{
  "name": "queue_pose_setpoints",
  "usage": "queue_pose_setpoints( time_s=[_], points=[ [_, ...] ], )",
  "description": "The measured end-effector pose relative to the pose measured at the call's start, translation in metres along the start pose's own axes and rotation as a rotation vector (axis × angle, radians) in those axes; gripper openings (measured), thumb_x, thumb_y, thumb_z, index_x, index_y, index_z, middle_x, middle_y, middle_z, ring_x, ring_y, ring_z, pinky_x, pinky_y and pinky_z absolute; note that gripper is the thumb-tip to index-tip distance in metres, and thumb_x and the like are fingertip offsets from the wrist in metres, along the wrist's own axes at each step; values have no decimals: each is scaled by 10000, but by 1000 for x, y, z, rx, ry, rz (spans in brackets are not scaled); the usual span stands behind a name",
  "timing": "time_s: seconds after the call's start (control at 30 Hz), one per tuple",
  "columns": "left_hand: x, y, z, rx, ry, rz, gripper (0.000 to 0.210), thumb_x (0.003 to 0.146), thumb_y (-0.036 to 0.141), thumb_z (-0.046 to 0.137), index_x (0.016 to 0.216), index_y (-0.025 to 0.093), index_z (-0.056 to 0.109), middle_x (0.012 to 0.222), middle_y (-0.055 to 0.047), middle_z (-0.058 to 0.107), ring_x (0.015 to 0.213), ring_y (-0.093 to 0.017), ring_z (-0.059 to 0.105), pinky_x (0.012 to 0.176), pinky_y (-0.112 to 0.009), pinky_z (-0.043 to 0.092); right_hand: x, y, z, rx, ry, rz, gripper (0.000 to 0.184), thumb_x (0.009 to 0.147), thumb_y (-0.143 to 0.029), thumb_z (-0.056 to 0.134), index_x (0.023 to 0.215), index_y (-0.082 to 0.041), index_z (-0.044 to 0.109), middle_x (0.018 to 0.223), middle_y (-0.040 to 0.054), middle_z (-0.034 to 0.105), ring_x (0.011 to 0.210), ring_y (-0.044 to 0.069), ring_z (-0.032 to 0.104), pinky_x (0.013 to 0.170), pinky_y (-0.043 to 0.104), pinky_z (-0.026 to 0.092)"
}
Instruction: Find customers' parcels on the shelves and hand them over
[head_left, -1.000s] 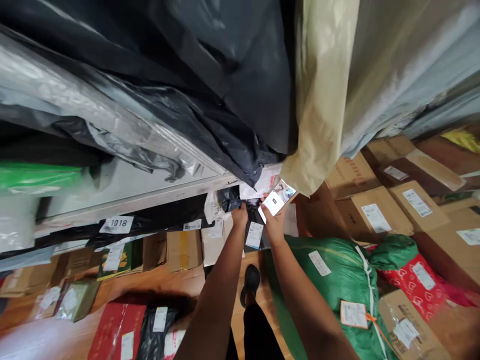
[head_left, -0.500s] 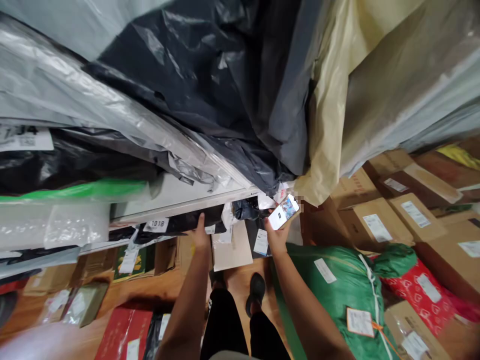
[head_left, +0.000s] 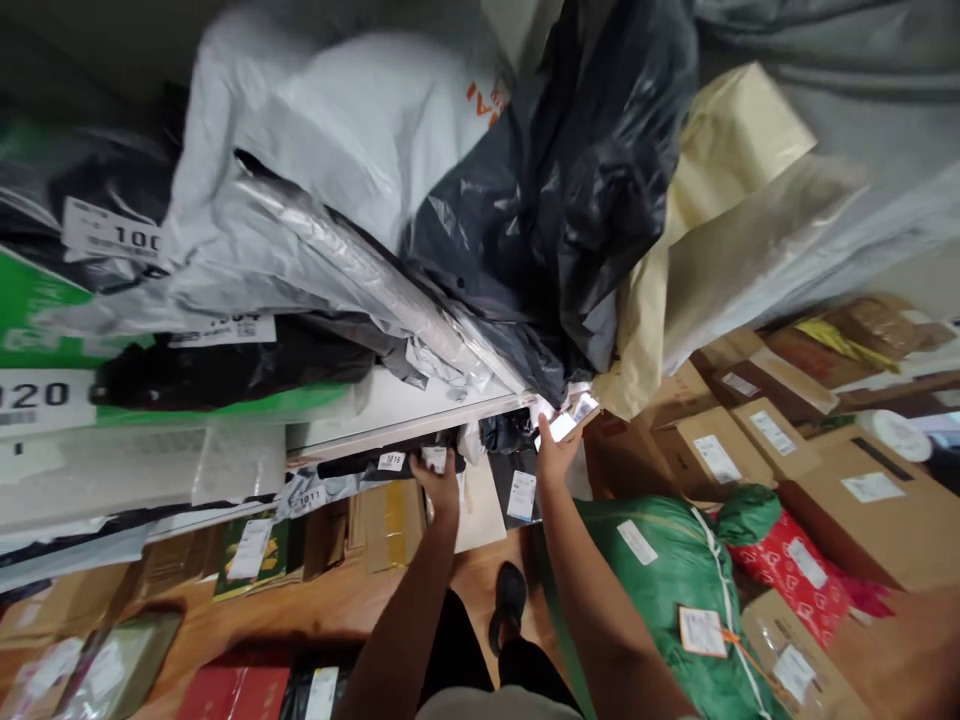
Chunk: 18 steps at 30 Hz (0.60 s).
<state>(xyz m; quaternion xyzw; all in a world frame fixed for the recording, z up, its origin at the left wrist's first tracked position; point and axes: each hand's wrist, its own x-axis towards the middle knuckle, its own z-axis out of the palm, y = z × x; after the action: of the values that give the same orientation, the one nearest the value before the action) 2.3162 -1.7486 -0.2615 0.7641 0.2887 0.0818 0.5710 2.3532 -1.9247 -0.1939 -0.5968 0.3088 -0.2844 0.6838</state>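
My right hand grips a smartphone with a bright screen, just below the shelf edge. My left hand reaches to the lower shelf and touches a flat black plastic parcel. Its thumb and fingers are spread on either side of a white label. Left of that hand, another label reads 1016. Above both hands, a large black plastic mailer bag and a beige bag hang over the upper shelf edge.
Grey and white mailer bags pile on the upper shelf. A green sack and several cardboard boxes stand on the right. A red box lies at lower left on the wooden floor. A cardboard sheet leans below the shelf.
My left hand has shifted right along the lower shelf, from near the 1018 label to a label beyond 1016. The view has tilted and shows more upper bags. The phone stays in my right hand.
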Motion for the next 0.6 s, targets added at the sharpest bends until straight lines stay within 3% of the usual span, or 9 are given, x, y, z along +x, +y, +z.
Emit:
queue_pose_setpoints(
  time_s=[0.07, 0.13, 0.2, 0.27, 0.33, 0.43, 0.53, 0.6],
  points=[
    [-48, 9, -2, 22, -63, 67, 511, 877, 353, 544, 1302, 127, 372, 1236, -253, 473, 1148, -336, 535, 938, -510, 456, -17, -6, -22, 11, -30, 54, 761, 673, -371, 755, 1337, -164, 444, 1232, 123, 638, 1095, 233, 634, 917, 369, 521],
    [-83, 28, 5, 26, -194, 210, 382, 808, 331, 643, 1154, 194, 555, 1205, -181, 505, 1173, -307, 515, 1004, -467, 426, -34, -14, -52, 29, -68, 128, 720, 657, -364, 774, 1294, -181, 491, 1145, 88, 687, 1032, 235, 666, 878, 365, 544],
    [-95, 57, 20, 132, -335, 501, 358, 833, 317, 617, 1187, 259, 613, 1337, -155, 434, 1306, -300, 395, 1108, -462, 307, -50, -24, -86, 66, -130, 227, 651, 682, -395, 763, 1254, -198, 525, 1048, 70, 726, 935, 251, 706, 818, 387, 574],
    [-83, 89, 37, 335, -441, 757, 409, 861, 329, 577, 1270, 330, 594, 1485, -121, 308, 1405, -351, 216, 1146, -544, 163, -61, -39, -121, 113, -199, 334, 558, 727, -477, 715, 1195, -214, 562, 1000, 78, 743, 877, 276, 726, 751, 424, 597],
    [-59, 114, 56, 543, -568, 746, 490, 850, 337, 591, 1337, 364, 537, 1487, -109, 352, 1378, -392, 247, 1115, -608, 147, -71, -58, -154, 160, -253, 432, 521, 756, -566, 657, 1137, -218, 590, 999, 103, 746, 853, 296, 733, 703, 451, 605],
    [-31, 128, 84, 616, -637, 677, 498, 865, 207, 529, 1360, 266, 531, 1315, -183, 534, 1255, -393, 411, 1057, -644, 207, -81, -89, -195, 231, -279, 520, 524, 773, -612, 625, 1133, -235, 577, 1063, 115, 730, 848, 299, 735, 699, 457, 601],
    [-37, 124, 92, 633, -656, 658, 517, 840, 214, 565, 1354, 259, 534, 1335, -181, 522, 1276, -412, 384, 1046, -674, 188, -89, -116, -227, 295, -254, 527, 475, 760, -479, 710, 1154, -280, 534, 1121, 75, 711, 879, 282, 730, 728, 425, 593],
    [-58, 118, 79, 608, -627, 677, 445, 843, 258, 561, 1286, 235, 599, 1427, -173, 433, 1334, -410, 316, 1076, -647, 177, -93, -131, -245, 332, -253, 509, 556, 680, -348, 795, 1159, -284, 520, 1109, 59, 713, 894, 281, 725, 746, 414, 589]
  ],
)
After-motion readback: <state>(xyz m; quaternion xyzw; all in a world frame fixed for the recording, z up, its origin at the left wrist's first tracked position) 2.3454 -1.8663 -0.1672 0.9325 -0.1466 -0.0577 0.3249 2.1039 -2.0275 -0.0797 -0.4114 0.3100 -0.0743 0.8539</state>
